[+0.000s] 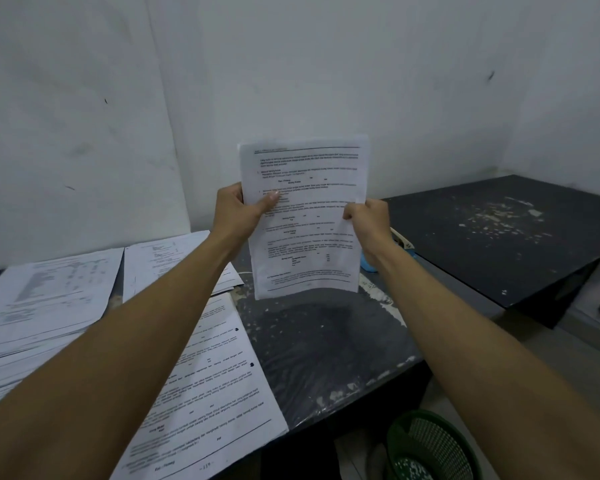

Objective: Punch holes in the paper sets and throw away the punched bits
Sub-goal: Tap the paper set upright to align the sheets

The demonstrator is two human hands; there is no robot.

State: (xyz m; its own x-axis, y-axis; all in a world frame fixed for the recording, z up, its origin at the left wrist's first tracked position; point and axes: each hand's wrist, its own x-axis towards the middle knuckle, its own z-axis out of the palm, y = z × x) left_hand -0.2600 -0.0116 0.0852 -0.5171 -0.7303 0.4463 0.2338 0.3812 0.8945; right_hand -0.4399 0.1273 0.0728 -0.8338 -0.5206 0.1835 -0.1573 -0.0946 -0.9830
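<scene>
I hold a set of printed paper sheets (305,216) upright over the dark table (326,341), its bottom edge close to or on the tabletop. My left hand (238,211) grips its left edge with the thumb across the front. My right hand (369,218) grips the right edge. A blue and white hole punch (400,245) sits on the table behind my right wrist, mostly hidden. A punched paper set (208,386) with two holes along its right edge lies flat in front of me.
More paper stacks (45,306) cover the left of the table. A second black table (506,233) with pale scuffs stands to the right. A green mesh bin (430,448) holding white paper bits stands on the floor at lower right. A white wall rises behind.
</scene>
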